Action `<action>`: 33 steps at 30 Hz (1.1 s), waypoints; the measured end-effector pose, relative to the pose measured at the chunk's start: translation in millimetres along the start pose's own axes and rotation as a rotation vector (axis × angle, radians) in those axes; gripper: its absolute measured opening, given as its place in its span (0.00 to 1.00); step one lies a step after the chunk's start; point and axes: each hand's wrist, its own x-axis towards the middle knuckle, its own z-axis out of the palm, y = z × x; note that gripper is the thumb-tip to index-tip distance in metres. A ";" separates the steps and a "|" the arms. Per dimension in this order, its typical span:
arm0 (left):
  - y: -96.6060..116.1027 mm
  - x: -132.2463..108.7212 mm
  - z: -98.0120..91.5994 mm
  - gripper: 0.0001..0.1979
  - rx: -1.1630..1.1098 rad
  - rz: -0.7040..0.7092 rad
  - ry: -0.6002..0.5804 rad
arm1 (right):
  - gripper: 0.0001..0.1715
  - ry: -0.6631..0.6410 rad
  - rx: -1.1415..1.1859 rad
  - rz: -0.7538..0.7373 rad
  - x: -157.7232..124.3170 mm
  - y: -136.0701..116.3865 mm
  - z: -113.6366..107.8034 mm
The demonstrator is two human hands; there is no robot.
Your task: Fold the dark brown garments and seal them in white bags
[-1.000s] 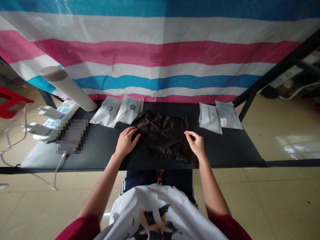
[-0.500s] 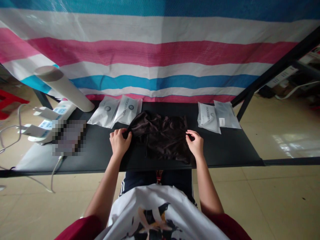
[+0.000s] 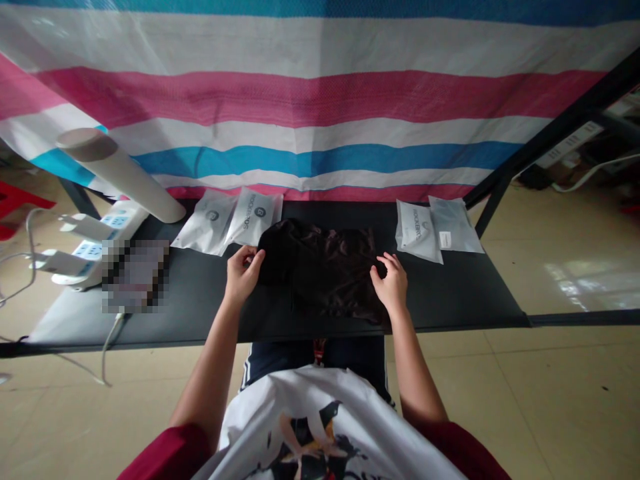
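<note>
A dark brown, shiny, thin cloth item (image 3: pixel 333 273) lies spread and wrinkled on the black table. Its left part is folded over and bunched into a rounded shape. My left hand (image 3: pixel 242 275) is at the left edge of the cloth, thumb and fingers pinched on that edge. At the opposite side, my right hand (image 3: pixel 393 283) rests by the right edge with its fingers loosely apart, the thumb close to the fabric. What kind of garment or cover the cloth is, I cannot tell.
Frosted plastic packets with printing lie behind the cloth, two at left (image 3: pixel 207 221) and two at right (image 3: pixel 419 230). Further left are a pale cylinder (image 3: pixel 133 180), a power strip (image 3: pixel 95 250) with chargers, and a blurred-out device (image 3: pixel 137 275) on a cable. A striped sheet (image 3: pixel 310 100) hangs behind the table.
The cloth's left part has settled into a rounder, smoother fold. My left hand has moved slightly up and right. The right hand's fingers have spread apart at the right edge.
</note>
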 end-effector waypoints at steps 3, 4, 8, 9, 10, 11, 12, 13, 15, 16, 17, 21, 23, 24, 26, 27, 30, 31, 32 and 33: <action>38.1 8.4 29.9 0.14 -0.028 0.127 -0.083 | 0.19 -0.005 -0.004 -0.009 -0.1 0.9 -0.8; 48.9 9.8 44.3 0.14 -0.024 0.176 -0.145 | 0.19 -0.006 -0.003 -0.011 -0.3 1.2 -0.7; 68.6 8.2 104.2 0.10 0.069 0.319 -0.523 | 0.19 -0.007 -0.001 -0.006 -0.3 1.3 0.6; 69.5 6.1 114.2 0.10 0.104 0.353 -0.611 | 0.18 -0.006 -0.001 -0.007 0.2 0.7 0.7; 70.2 3.6 120.3 0.09 0.129 0.383 -0.660 | 0.18 0.000 0.001 -0.006 0.9 -0.3 0.4; 71.5 0.5 121.8 0.10 0.142 0.408 -0.679 | 0.19 0.006 0.010 -0.008 1.6 -1.8 -0.7; 73.6 -3.1 118.7 0.10 0.148 0.426 -0.667 | 0.19 0.017 0.028 -0.010 1.9 -3.7 -2.5; 76.3 -7.2 111.4 0.11 0.149 0.436 -0.637 | 0.19 0.031 0.056 -0.015 1.5 -5.9 -5.4; 82.0 -17.1 87.5 0.13 0.176 0.439 -0.575 | 0.18 0.062 0.129 -0.033 -3.1 -11.1 -13.9; 83.5 -23.0 73.1 0.15 0.212 0.439 -0.570 | 0.17 0.055 0.163 -0.053 -7.8 -13.7 -19.5; 83.2 -29.7 58.5 0.17 0.252 0.445 -0.585 | 0.15 0.022 0.186 -0.084 -14.2 -16.1 -25.5; 59.5 -61.3 13.9 0.31 0.424 0.488 -0.720 | 0.15 -0.288 0.150 -0.266 -50.7 -20.8 -50.1; 41.2 -75.6 2.7 0.31 0.473 0.502 -0.766 | 0.27 -0.402 0.110 -0.327 -67.9 -19.8 -59.6; 33.3 -81.1 -0.6 0.29 0.485 0.501 -0.771 | 0.32 -0.434 0.102 -0.339 -74.6 -18.6 -63.3; 22.8 -87.9 -4.1 0.22 0.481 0.491 -0.757 | 0.35 -0.461 0.105 -0.335 -83.3 -15.2 -68.8; 20.2 -89.5 -5.0 0.20 0.466 0.481 -0.740 | 0.33 -0.463 0.111 -0.327 -85.7 -13.3 -70.8; 18.9 -90.5 -7.1 0.19 0.401 0.455 -0.701 | 0.25 -0.469 0.115 -0.327 -88.4 -8.2 -75.2; 19.1 -90.9 -8.2 0.19 0.383 0.455 -0.696 | 0.23 -0.472 0.115 -0.334 -88.7 -7.1 -76.4; 19.2 -91.6 -9.6 0.20 0.371 0.460 -0.695 | 0.21 -0.471 0.118 -0.339 -89.0 -6.4 -77.4; 19.2 -92.7 -11.2 0.20 0.362 0.470 -0.696 | 0.20 -0.465 0.128 -0.340 -89.2 -6.3 -78.3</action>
